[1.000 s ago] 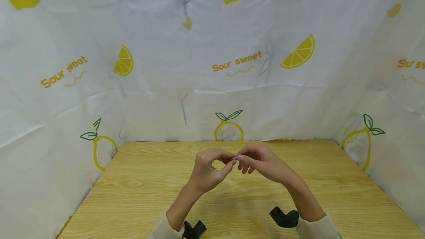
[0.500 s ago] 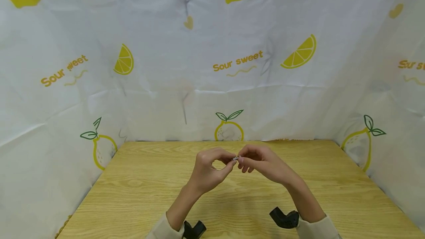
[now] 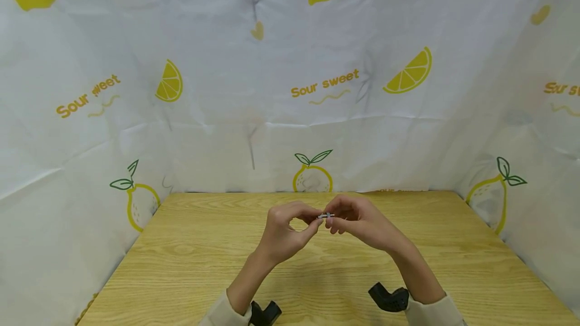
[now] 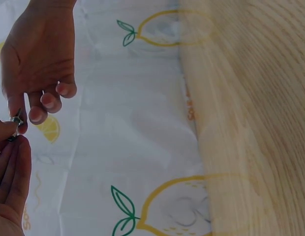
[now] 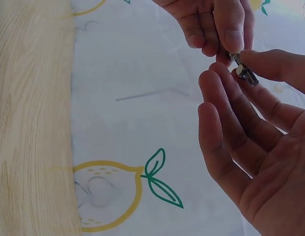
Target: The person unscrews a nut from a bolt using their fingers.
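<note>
A small silvery bolt [image 5: 253, 79] with a nut [image 5: 241, 72] on its thread is held in the air between both hands. My left hand [image 3: 282, 230] pinches one end of the bolt between thumb and forefinger, hiding that end. My right hand [image 3: 364, 224] has its thumb and forefinger on either side of the nut, the thumb tip right at it in the right wrist view. The bolt's threaded end sticks out beyond the nut toward the right palm. The other right fingers are loosely bent beneath.
Below the hands spreads a wood-grain table [image 3: 204, 260]. A white cloth [image 3: 217, 89] with lemon prints hangs behind it and at both sides. Black devices are strapped at the left wrist [image 3: 265, 313] and right wrist [image 3: 388, 297], over pale sleeves.
The right thumb and forefinger have spread slightly apart, so more of the bolt and its nut shows between them. The left hand stays in place with its pinch.
</note>
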A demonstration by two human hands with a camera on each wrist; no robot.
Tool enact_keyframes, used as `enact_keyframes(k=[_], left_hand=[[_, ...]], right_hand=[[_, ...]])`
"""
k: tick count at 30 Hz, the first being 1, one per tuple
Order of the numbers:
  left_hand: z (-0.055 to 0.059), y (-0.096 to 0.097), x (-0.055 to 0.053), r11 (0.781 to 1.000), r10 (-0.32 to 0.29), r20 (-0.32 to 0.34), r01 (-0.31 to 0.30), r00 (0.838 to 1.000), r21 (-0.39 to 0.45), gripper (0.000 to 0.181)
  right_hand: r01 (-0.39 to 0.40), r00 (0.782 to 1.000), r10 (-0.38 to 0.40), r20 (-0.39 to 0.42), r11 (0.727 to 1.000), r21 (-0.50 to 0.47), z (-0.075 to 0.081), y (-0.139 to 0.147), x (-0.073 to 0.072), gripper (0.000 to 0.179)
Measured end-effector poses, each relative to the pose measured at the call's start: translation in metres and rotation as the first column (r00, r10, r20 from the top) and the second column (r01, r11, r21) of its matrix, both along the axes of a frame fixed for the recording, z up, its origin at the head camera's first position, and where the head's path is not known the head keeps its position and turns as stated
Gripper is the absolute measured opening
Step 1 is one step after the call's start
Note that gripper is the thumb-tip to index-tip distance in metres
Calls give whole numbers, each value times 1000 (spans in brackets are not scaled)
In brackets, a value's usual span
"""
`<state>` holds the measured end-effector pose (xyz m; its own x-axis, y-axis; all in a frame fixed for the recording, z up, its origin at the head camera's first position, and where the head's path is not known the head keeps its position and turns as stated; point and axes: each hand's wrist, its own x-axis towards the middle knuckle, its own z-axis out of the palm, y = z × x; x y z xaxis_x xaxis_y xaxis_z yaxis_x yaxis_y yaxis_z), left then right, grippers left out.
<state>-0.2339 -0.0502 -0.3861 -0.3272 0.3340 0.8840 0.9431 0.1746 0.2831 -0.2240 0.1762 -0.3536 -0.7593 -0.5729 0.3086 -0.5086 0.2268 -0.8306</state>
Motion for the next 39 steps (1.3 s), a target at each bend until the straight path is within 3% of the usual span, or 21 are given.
enact_keyframes(k=[9,19,32,39], left_hand=[[0,0,0,1000,7,11,-7,1000,5,15],[1,0,0,1000,9,-4,-9,1000,11,14],[-1,0,-1,1000,7,8,-7,1000,8,14],[0,0,-1,1000,-5,14,5,1000,12,15]], right_hand=[[36,999,-35,-11,999,27,1,-2,1,18],[-23,999,21,32,997,79,0,-3,-2,31],[-43,999,42,26,999,21,2,-1,1,17],[0,1000,0,4,1000,8,0,-1,1,15]])
